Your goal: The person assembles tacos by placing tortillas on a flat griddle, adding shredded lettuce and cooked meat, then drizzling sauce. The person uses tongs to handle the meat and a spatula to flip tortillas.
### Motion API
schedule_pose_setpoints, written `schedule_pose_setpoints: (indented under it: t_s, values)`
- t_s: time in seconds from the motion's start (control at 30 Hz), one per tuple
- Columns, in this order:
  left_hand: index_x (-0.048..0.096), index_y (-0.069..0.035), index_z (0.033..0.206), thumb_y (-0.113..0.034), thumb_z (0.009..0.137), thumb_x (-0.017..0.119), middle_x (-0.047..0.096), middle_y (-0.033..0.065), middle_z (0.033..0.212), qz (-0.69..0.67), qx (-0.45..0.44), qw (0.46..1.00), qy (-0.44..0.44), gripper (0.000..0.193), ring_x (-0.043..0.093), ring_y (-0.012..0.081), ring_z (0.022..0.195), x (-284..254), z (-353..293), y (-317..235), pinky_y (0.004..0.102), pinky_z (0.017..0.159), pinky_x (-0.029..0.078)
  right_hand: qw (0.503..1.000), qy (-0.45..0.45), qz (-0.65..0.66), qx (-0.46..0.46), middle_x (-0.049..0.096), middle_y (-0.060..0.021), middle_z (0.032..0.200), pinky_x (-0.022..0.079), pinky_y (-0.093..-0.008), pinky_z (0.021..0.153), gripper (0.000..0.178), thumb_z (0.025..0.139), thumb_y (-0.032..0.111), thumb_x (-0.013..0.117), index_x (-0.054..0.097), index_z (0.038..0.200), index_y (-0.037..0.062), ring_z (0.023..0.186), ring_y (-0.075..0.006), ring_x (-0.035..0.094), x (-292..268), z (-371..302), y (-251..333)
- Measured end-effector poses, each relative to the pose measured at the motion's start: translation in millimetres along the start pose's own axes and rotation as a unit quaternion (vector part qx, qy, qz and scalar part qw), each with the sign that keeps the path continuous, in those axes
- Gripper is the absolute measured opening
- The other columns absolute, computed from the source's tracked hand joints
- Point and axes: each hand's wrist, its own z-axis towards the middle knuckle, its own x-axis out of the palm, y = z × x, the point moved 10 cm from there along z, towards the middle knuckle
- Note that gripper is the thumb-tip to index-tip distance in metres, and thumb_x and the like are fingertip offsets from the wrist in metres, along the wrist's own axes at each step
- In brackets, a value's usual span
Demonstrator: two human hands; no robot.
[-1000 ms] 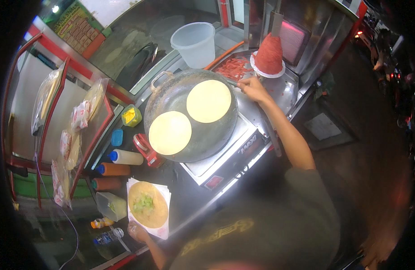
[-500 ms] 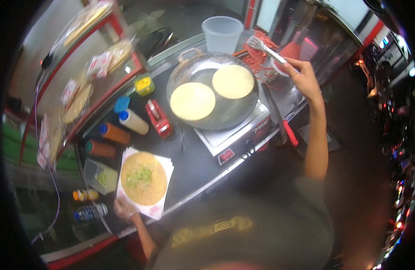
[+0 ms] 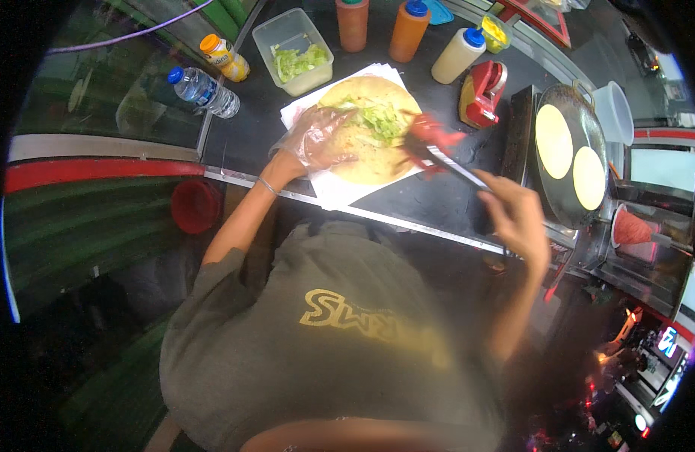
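flatbread (image 3: 370,143) under left hand (image 3: 313,139), tongs (image 3: 445,158) above

Clear water bottle (image 3: 204,92) with blue cap beside small yellow orange-capped bottle (image 3: 224,56), counter's far-left

Water bottle (image 3: 204,91) left; lettuce tub (image 3: 294,50) behind; two flatbreads on griddle pan (image 3: 556,200) right.

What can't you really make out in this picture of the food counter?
Head view only:
- The red food in the tongs is motion-blurred.
- The right hand is blurred too.
- The flatbread is partly covered by the gloved left hand and lettuce.
- The pan bends near the fisheye rim.
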Motion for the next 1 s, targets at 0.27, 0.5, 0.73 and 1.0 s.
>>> schedule_pose_setpoints:
  t_s: [0.27, 0.5, 0.73, 1.0]
  values:
    - [0.073, -0.020, 0.140, -0.036, 0.081, 0.088, 0.060, 0.0089, 0.159, -0.057, 0.103, 0.993, -0.016, 0.063, 0.051, 0.0343, 0.149, 4, -4, 0, 0.0538, 0.126, 0.036, 0.994, 0.058, -0.084, -0.028, 0.070, -0.0221, 0.101, 0.053, -0.0547, 0.083, 0.044, 0.101, 0.017, 0.072, 0.069, 0.145, 0.0125, 0.093, -0.0456, 0.070, 95, 54, 33]
    - [0.085, -0.016, 0.113, -0.042, 0.090, 0.084, 0.069, 0.0112, 0.145, -0.052, 0.089, 0.990, -0.099, 0.035, 0.061, 0.0339, 0.135, -14, -6, 26, 0.0486, 0.120, 0.044, 0.996, 0.025, -0.076, 0.028, 0.068, -0.0222, 0.100, 0.052, -0.0535, 0.081, 0.045, 0.099, 0.013, 0.073, 0.070, 0.145, 0.0133, 0.091, -0.0446, 0.069, 58, 33, 28]
    - [0.079, -0.011, 0.129, -0.042, 0.091, 0.087, 0.078, 0.0173, 0.127, -0.207, -0.107, 0.972, 0.027, 0.050, 0.072, 0.0304, 0.118, 26, -30, 76, 0.0419, 0.108, 0.055, 0.993, 0.032, -0.109, 0.033, 0.068, -0.0226, 0.100, 0.053, -0.0534, 0.082, 0.047, 0.100, 0.015, 0.074, 0.069, 0.146, 0.0135, 0.091, -0.0448, 0.070, 60, 20, 17]
    - [0.077, 0.000, 0.130, -0.019, 0.099, 0.079, 0.078, 0.0222, 0.123, -0.271, 0.005, 0.961, -0.053, 0.036, 0.074, 0.0340, 0.114, 15, -24, 26, 0.0436, 0.102, 0.056, 0.993, 0.047, -0.103, 0.019, 0.074, -0.0207, 0.125, 0.060, -0.0511, 0.092, 0.043, 0.101, 0.021, 0.073, 0.070, 0.142, 0.0089, 0.107, -0.0427, 0.073, 111, 18, -21]
